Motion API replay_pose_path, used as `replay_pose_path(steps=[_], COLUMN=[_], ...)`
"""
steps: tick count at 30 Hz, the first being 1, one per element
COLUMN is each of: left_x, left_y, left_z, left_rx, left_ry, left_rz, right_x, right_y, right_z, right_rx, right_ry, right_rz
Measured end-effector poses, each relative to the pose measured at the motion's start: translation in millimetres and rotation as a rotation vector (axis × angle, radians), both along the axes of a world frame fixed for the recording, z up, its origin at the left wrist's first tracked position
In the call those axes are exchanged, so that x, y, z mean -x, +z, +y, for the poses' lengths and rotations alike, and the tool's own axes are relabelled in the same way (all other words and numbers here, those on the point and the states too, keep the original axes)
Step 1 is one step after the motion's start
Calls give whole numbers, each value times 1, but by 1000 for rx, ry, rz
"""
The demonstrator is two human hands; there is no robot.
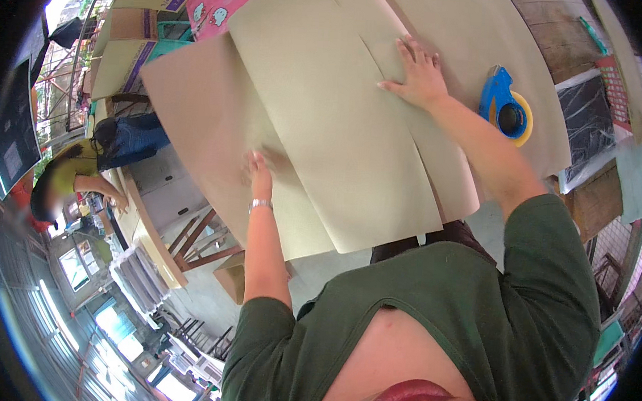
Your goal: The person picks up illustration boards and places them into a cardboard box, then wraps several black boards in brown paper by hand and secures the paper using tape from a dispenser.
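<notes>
A large tan cardboard sheet [338,143] with several folded panels spreads out in front of me. My right hand [418,75] lies flat on its far right part, fingers spread, beside a slit between panels. Over the left panel [195,99], near a long fold, is my left hand [259,172]. Motion smears its fingers, so whether they hold the board cannot be made out. To the right of my right forearm, a blue tape dispenser [496,93] with a yellowish tape roll [523,120] rests on the cardboard.
Black plastic-wrapped material [592,117] and a red basket [614,89] are at the right. Cardboard boxes [128,63] and a pink patterned sheet [218,6] sit at the far left. Another person [83,166] leans over a wooden table [145,227] on the left.
</notes>
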State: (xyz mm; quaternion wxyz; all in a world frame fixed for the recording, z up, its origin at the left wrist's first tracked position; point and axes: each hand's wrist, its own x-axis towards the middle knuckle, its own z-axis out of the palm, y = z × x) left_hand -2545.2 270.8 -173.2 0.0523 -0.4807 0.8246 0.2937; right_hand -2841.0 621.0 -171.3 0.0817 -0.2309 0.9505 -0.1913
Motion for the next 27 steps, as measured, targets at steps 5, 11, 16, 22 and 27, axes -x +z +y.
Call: replay_pose_path(steps=[5,11,16,22,27], left_x=[98,124,91,81,86], left_y=[-31,3,14,18,32], left_z=[4,25,38,26,36], left_rx=[-49,-1013,-989,-867,-809], left_ry=[-125,411,293,301,248], left_rz=[217,636,764,632,570], right_x=[62,50,24,18,10], right_y=[-39,-58,9,14,22], right_z=[38,29,15,20,18], right_rx=[121,635,783,733,739], right_ry=[-69,-259,-315,-342,-237], right_rz=[-70,-334,-926,-997,-838])
